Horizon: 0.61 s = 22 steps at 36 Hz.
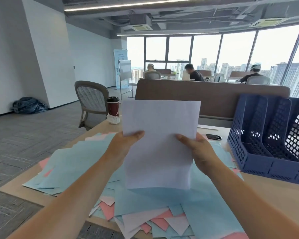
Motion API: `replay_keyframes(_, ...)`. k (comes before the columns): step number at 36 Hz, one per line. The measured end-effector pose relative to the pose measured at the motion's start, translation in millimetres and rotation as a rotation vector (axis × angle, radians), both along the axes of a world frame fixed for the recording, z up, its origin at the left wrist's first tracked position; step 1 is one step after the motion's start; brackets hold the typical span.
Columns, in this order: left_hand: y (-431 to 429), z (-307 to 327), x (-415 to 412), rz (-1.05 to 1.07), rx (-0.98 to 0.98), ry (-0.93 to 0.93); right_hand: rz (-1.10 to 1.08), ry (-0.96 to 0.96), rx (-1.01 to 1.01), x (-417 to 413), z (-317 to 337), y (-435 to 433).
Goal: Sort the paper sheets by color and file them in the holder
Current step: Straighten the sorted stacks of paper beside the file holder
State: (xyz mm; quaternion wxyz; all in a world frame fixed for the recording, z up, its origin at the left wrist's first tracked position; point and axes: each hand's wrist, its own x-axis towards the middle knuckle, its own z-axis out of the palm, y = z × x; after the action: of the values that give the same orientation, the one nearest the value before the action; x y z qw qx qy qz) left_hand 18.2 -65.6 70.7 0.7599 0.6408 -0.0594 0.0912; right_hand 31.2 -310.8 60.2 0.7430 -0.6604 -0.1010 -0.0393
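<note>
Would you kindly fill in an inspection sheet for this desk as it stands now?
Surface: wooden desk, largely covered by paper.
Job's things: white paper held upright; mixed blue, pink and white pile on the desk; blue holder at right, no sheets visible inside.
Clutter: coffee cup; dark object near the holder.
Grippers: left hand and right hand both grip the white paper.
Cables: nothing seen.
Surroundings: office chair, partition, people seated by windows.

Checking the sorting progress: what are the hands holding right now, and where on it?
White paper, held upright over the pile: the left hand pinches its left edge, the right hand its right edge.
</note>
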Motion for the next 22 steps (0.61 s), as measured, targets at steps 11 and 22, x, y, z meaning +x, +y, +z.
replay_keyframes(11, -2.0, -8.7, 9.5, 0.038, -0.053, 0.027, -0.037, 0.011, -0.033, 6.6, -3.2, 5.4)
replay_keyframes(22, -13.9, -46.5, 2.8, 0.101, 0.286, 0.106, -0.145, 0.191, -0.196, 2.7, -35.5, -1.0)
